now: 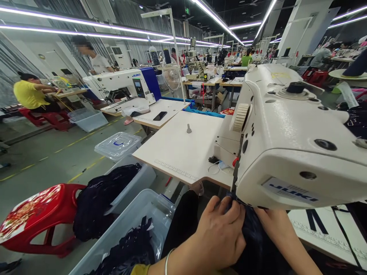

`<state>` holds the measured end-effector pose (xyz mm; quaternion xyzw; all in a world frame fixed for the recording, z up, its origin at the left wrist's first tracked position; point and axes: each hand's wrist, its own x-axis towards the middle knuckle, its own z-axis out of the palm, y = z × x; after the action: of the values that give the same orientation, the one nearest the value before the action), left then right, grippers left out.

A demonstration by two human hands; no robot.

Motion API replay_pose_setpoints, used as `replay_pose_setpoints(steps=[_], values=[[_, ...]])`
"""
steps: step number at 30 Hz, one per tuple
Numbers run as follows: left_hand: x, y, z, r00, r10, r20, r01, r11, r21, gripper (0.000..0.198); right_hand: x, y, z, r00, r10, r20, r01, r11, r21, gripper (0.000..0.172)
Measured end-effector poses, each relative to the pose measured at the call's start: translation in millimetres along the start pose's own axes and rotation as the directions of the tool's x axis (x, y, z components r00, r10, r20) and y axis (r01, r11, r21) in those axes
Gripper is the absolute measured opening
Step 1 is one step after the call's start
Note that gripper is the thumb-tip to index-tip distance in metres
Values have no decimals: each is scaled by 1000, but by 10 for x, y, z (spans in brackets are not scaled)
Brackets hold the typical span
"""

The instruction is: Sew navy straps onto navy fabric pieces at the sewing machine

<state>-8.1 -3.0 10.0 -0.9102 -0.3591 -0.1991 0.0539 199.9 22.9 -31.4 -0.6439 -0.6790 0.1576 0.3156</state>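
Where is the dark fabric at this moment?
Head view, bottom centre: the dark fabric sits under the white sewing machine, between the left hand and right hand.

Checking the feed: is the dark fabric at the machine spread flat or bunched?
Bunched: the left hand grips the fabric in a heap by the right hand.

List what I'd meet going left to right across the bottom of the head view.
Red stool → clear bin holding dark pieces → left hand → dark fabric → right hand → white table.
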Motion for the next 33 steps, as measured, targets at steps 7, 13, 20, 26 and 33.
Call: replay_pose_setpoints(steps=[7,13,20,26,33], values=[[-1,73,-15,1000,3,-21,-2,999,48,51,8,19,-5,999,3,43,-6,998,66,41],[16,73,-22,997,38,68,-43,996,80,47,12,15,-42,990,118,77,-124,989,86,42],[-16,65,22,998,-3,64,-3,996,94,46,-96,-55,-114,982,168,80,-183,955,235,43],[-69,65,17,990,134,49,-139,983,121,42,-195,-17,-61,959,257,120,-279,929,243,40],[-102,135,105,998,69,-2,-66,963,260,42,-116,-43,-96,952,262,158,-287,945,157,44]])
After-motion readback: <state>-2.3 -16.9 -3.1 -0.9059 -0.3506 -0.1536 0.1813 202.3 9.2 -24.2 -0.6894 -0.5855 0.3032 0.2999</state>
